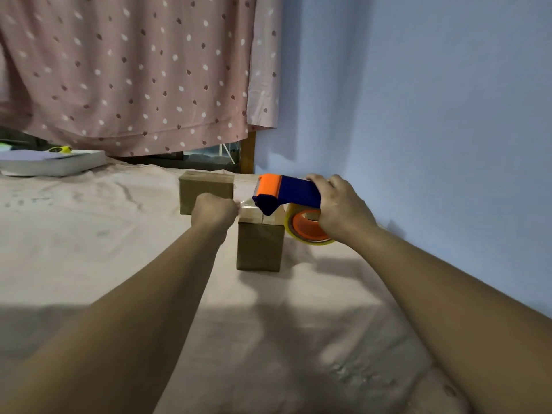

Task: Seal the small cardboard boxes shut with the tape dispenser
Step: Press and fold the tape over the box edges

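Note:
Two small brown cardboard boxes stand on the pink bedsheet. The near box (259, 246) has its top flaps closed with a seam down the middle. The far box (206, 189) stands behind it to the left. My right hand (340, 210) grips the blue and orange tape dispenser (288, 194) with its clear tape roll (309, 227), held just above the near box. My left hand (213, 212) pinches the free end of the clear tape (246, 203) drawn out from the dispenser's mouth, above the near box's left edge.
A thick white book (53, 162) with a yellow object on top lies at the back left of the bed. A pink dotted curtain (134, 70) hangs behind. The blue wall (433, 100) runs close along the right side.

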